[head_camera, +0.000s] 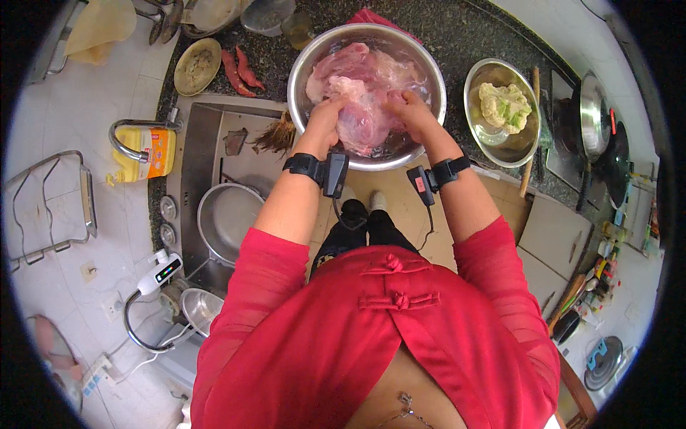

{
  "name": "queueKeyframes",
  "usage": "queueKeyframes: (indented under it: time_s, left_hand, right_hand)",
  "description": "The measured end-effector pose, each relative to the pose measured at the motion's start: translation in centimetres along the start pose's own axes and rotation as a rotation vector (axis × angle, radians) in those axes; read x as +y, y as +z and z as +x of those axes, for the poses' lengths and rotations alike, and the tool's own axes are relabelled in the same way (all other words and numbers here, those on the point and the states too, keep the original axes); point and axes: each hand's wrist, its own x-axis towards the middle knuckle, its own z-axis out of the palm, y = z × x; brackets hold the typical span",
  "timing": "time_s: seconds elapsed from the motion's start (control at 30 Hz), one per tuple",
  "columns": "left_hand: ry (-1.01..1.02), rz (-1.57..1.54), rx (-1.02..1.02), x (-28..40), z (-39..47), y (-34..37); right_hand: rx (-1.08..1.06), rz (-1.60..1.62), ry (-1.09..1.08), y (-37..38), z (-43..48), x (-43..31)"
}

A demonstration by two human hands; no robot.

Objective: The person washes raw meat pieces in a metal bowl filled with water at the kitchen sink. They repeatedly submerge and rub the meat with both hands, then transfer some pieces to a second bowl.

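Observation:
Large pieces of raw pink meat (364, 120) lie in a round stainless steel basin (440, 88) on the counter. Some clear film or liquid glistens over the meat; I cannot tell which. My left hand (323, 122) reaches over the basin's near left side and grips the front piece, its thumb on top. From the right, my right hand (411, 113) grips meat with the fingers curled around it. Parts of the fingers on both hands are hidden by the meat.
Right of the basin, an oval metal bowl (471, 126) holds cauliflower (504, 107), beside a wooden stick (528, 161). Red chillies (241, 69) and a small dish (197, 67) lie to the left. The sink (201, 145) contains a metal pot (230, 214) and a brush (277, 134).

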Motion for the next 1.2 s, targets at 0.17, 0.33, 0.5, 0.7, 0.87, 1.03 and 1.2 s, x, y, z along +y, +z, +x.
queueKeyframes:
  time_s: [0.17,0.33,0.5,0.7,0.87,1.03,1.2]
  left_hand:
    - [0.108,0.25,0.036,-0.6,-0.1,0.2]
    - [0.037,0.573,0.188,-1.6,2.0,-0.2]
    - [0.017,0.504,0.325,-3.0,5.0,-2.9]
    - [0.014,0.698,0.153,-1.5,5.2,-2.2]
    - [-0.172,0.41,-0.114,1.2,1.5,0.7]
    - [-0.12,0.513,-0.205,2.3,0.5,0.9]
    - [-0.014,0.378,-0.25,2.0,0.0,0.5]
  right_hand:
    - [-0.035,-0.461,-0.183,1.0,-1.3,0.3]
    - [0.084,-0.927,-0.27,2.6,-0.7,1.3]
    - [0.278,-0.9,-0.26,2.3,0.3,1.4]
    - [0.291,-0.832,-0.237,1.4,0.0,0.7]
    - [0.09,-0.549,-0.374,1.1,-1.0,0.9]
    - [-0.042,-0.087,-0.083,-0.1,-1.2,1.1]
    - [-0.208,0.065,0.038,-0.8,-1.3,0.0]
